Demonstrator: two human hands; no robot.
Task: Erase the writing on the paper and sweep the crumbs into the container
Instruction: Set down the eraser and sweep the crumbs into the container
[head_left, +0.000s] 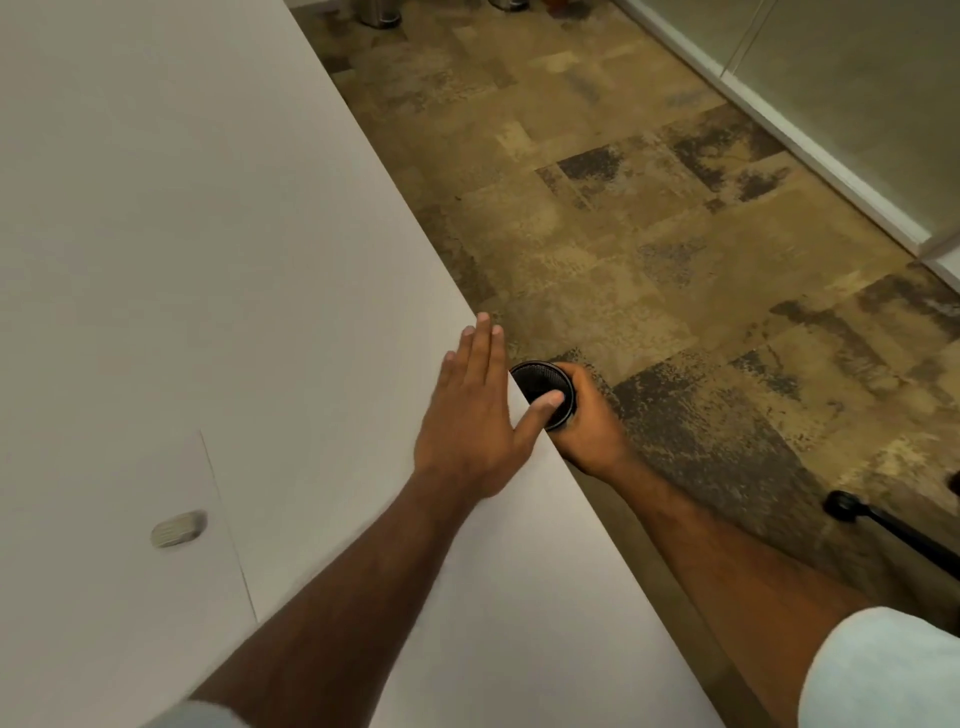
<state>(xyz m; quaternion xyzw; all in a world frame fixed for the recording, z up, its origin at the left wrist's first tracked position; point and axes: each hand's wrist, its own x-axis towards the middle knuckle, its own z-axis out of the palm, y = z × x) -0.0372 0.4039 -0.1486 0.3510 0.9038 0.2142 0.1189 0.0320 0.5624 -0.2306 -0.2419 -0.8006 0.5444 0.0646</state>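
Your left hand lies flat on the white table right at its edge, with the fingers straight and together pointing toward 12 o'clock. The thumb is spread out toward 2 o'clock and reaches across the mouth of the container. Your right hand is wrapped around that small black round container and holds it just off the table edge, rim against the edge and mouth facing up, directly at 3 o'clock from your left palm. The two hands are close, and the left thumb overlaps the container that the right hand grips. The paper lies on the table at about 8 o'clock from your left hand, and its right edge shows as a thin line. The pale eraser rests on the paper near that edge, well apart from both hands. The crumbs are too small to make out. A mottled brown floor fills the view from 12 to 4 o'clock.
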